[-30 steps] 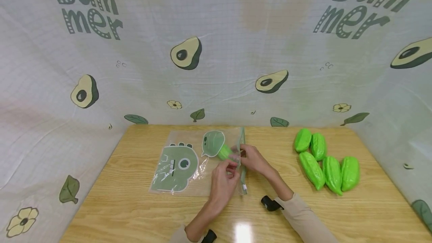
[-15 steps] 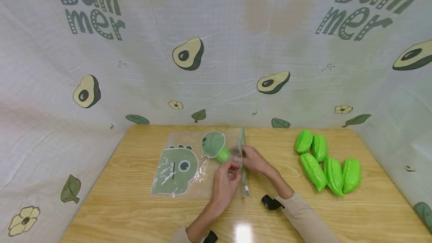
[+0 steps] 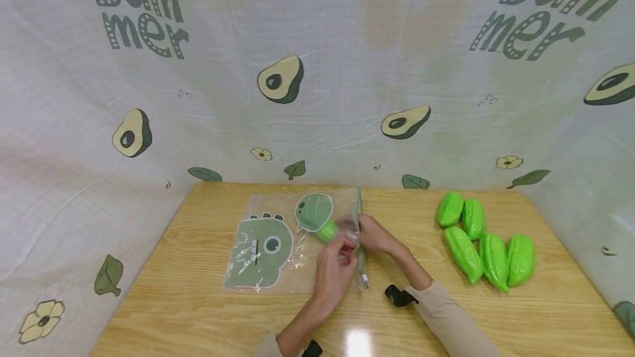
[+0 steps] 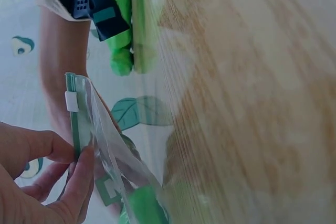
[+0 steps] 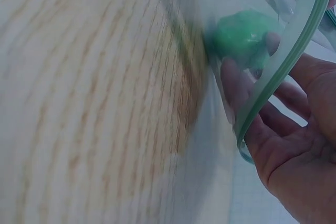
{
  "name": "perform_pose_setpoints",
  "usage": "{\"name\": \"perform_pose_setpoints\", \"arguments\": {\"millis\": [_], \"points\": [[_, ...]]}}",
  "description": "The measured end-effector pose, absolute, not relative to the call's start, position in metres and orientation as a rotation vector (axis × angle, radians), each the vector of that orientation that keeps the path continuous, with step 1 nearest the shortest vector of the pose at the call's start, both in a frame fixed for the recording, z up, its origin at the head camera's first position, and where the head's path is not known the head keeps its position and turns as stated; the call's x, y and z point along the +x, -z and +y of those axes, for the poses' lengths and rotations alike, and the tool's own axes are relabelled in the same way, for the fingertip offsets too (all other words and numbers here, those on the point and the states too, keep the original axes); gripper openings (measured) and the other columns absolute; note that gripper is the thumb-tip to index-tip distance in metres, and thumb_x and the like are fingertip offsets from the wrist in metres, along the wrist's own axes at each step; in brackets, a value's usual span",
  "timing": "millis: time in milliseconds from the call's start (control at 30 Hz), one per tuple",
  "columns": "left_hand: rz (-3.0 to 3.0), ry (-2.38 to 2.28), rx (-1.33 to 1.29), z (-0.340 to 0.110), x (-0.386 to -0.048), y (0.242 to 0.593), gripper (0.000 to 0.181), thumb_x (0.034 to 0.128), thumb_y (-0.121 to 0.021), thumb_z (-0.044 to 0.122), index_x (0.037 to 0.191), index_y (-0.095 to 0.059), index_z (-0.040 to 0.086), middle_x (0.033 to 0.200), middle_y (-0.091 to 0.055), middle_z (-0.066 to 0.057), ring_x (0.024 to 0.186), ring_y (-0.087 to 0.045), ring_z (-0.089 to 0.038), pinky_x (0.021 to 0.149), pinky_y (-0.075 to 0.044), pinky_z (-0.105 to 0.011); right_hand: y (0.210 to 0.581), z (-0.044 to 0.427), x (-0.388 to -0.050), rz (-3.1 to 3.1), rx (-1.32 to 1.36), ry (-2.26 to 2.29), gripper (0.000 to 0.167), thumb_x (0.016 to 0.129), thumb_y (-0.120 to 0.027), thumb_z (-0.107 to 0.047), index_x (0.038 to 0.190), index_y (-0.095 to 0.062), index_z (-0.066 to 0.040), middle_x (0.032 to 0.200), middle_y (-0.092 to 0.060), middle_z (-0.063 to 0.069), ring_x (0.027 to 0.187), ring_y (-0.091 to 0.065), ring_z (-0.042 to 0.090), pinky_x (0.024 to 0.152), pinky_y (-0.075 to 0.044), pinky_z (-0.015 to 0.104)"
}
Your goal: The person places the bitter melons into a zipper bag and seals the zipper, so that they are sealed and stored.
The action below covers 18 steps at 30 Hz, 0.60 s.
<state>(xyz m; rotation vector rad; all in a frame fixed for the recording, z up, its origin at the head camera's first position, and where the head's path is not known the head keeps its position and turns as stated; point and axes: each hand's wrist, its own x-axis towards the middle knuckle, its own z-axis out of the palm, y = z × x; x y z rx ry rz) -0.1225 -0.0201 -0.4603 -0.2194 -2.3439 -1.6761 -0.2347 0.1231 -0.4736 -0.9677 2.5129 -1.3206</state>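
A clear zip bag (image 3: 302, 258) printed with a green one-eyed monster lies flat on the table, its green-edged mouth to the right. My left hand (image 3: 334, 271) pinches the edge of that mouth between thumb and fingers, near the white slider (image 4: 71, 101). Through the mouth reaches my right hand (image 3: 374, 234), its fingertips inside the bag. In the right wrist view, thumb and fingers (image 5: 233, 80) hold the near end of a bright green ribbed fruit (image 5: 241, 35). The fruit's far end sits under the printed speech bubble in the head view.
Several more green ribbed fruits (image 3: 493, 260) lie grouped on the right side of the wooden table (image 3: 198, 318). A pale cloth (image 3: 337, 87) printed with avocados and leaves hangs behind and at both sides. Black wrist cameras (image 3: 398, 295) are strapped to the sleeves.
Inside the bag, the right hand and the green fruit have shifted slightly deeper, to the left and nearer. The left hand keeps its pinch on the bag's edge. The head view has turned a little.
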Motion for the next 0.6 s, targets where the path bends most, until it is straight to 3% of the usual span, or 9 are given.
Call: {"name": "perform_pose_setpoints", "arguments": {"millis": [233, 600], "points": [[-2.318, 1.659, -0.247, -0.0197, -0.1227, 0.4603, 0.026, 0.0763, -0.062, -0.021, 0.094, -0.069, -0.003, 0.097, -0.07, -0.013, 0.082, -0.069, -0.021, 0.071, -0.059, -0.02, 0.4733, 0.1215, -0.2353, 2.439, -1.022, 1.347, 0.029, 0.098, -0.065, -0.003, 0.125, -0.066, 0.007, 0.123, -0.07, 0.021, 0.117, -0.065, 0.037, 0.103, -0.051, 0.049], [-2.312, 1.641, -0.261, -0.0198, -0.1229, 0.4611, 0.023, 0.0786, -0.063, -0.019, 0.093, -0.068, -0.001, 0.095, -0.068, -0.011, 0.08, -0.068, -0.018, 0.07, -0.059, -0.02, 0.4763, 0.1195, -0.2345, 2.349, -1.026, 1.385, 0.035, 0.094, -0.062, 0.005, 0.129, -0.064, 0.008, 0.125, -0.068, 0.023, 0.119, -0.063, 0.039, 0.105, -0.05, 0.044]]}}
